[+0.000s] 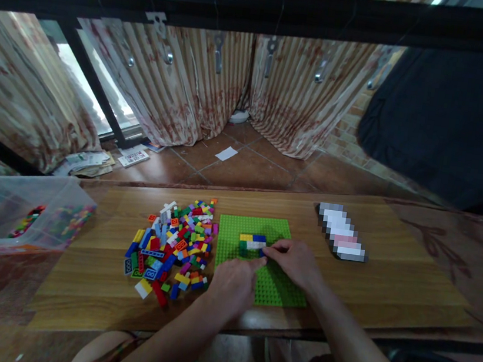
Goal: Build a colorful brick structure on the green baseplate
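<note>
A green baseplate [235, 228] lies flat on the wooden table [390, 272]. On it stands a small block of joined bricks [252, 242], yellow, blue, white and green. My right hand [295, 262] rests on the plate with thumb and fingers pinched at the block's right end. My left hand [234, 284] lies on the plate's near left corner, fingers curled, its fingertips touching the block's near side. To the left of the plate lies a pile of loose coloured bricks [173, 243].
A clear plastic tub [10, 210] with several bricks inside stands at the table's left end. A blurred, flat object [342, 232] lies to the right of the plate. Beyond the table are tiled floor, curtains and papers.
</note>
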Motion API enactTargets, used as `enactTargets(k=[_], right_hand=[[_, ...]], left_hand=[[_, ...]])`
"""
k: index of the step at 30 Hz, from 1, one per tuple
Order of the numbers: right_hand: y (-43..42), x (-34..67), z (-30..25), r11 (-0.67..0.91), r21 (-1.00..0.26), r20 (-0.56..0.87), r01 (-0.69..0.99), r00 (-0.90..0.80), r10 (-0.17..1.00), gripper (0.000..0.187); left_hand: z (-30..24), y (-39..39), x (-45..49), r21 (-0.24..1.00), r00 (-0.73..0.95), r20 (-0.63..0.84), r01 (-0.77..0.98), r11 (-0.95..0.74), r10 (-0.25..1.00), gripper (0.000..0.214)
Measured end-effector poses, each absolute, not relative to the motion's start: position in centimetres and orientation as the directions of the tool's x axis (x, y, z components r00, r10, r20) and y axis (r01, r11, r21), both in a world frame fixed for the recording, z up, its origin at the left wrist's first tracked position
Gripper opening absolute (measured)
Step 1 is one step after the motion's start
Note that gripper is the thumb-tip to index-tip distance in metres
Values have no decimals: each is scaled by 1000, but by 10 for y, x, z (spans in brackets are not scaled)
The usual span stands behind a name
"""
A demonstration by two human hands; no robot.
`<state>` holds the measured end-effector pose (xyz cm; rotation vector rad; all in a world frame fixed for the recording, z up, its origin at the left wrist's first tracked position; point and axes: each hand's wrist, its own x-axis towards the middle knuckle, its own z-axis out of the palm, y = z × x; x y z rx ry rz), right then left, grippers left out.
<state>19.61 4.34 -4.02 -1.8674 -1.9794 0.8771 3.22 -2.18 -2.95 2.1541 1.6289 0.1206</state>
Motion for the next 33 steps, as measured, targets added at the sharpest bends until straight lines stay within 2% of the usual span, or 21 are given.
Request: enactTargets(k=[10,18,24,29,33], right_hand=[[49,190,-41,-41,-511,-204,858,-75,976,27],[55,193,-46,19,-508,-198,861,-138,971,26],[52,192,-45,39,-525,-149,850,-136,979,27],[53,201,-43,65,-588,-126,806,-171,977,43],[56,209,-40,46,-634,-114,772,-152,982,51]], left_hand=[[-26,-24,34,347,303,-201,911,-222,932,47],[-19,-25,42,229,340,-288,932,-280,895,62],[-17,-26,44,193,358,-270,930,-314,894,58],[-21,-26,39,185,389,-223,917,-353,894,56],[-19,-23,32,233,355,-164,920,-314,920,48]])
